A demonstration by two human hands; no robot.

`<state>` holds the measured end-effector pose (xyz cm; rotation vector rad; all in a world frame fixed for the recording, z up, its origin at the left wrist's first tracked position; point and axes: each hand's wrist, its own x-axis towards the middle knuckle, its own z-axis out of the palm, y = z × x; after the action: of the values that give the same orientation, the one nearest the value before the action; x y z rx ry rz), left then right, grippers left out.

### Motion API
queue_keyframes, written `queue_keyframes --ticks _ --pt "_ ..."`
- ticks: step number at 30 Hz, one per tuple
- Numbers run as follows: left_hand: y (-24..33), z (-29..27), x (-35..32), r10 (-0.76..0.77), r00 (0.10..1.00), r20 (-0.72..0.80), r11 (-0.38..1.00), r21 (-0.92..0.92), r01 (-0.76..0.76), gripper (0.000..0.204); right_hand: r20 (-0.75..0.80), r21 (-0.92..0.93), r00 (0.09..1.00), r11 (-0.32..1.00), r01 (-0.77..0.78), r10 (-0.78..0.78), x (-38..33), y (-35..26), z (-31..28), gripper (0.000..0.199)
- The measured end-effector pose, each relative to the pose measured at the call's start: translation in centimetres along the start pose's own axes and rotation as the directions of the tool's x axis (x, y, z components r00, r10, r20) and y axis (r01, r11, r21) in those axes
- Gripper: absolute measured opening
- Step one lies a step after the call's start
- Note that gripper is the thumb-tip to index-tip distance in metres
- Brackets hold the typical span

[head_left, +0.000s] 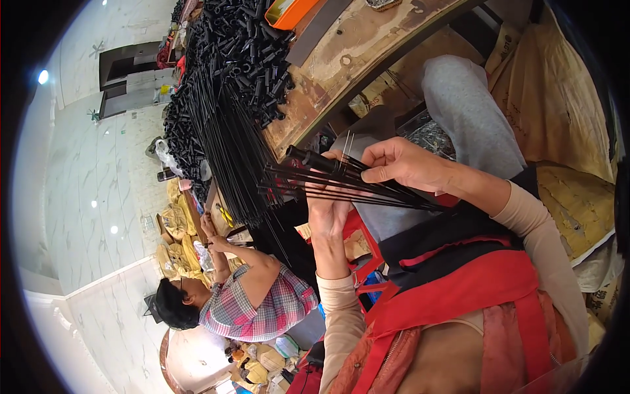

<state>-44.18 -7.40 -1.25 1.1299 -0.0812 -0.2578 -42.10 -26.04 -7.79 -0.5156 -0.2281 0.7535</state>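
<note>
Head view: black rods in grip of left hand, pinch of right hand

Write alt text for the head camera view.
The wearer's left hand and right hand hold thin black rods and tubular pieces over gray trousers. Beside them, a wooden table bears heaped black parts and more rods; a co-worker in a checked shirt is nearby.

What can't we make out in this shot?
Head view:
Left hand: some fingers hidden behind the black rods it holds.
Black rods: exact count lost where they overlap.
Right hand: fingertip contact too small to tell.
Orange tray: cut off by top edge.
Co-worker's hands: too small to tell what they hold.
</note>
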Motion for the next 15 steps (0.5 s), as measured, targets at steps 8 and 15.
queue_keyframes --ticks 8,15 --pt "-0.8 -1.3 1.0 -0.088 0.996 -0.029 0.994 -0.072 0.086 0.03 0.015 0.154 0.996 0.984 -0.084 0.083 0.3 0.6 0.2 0.011" --pt "-1.3 4.3 0.1 0.078 0.977 -0.2 0.996 -0.035 -0.087 0.037 -0.243 -0.104 0.914 0.946 0.308 -0.324 -0.1 1.1 2.3 0.01"
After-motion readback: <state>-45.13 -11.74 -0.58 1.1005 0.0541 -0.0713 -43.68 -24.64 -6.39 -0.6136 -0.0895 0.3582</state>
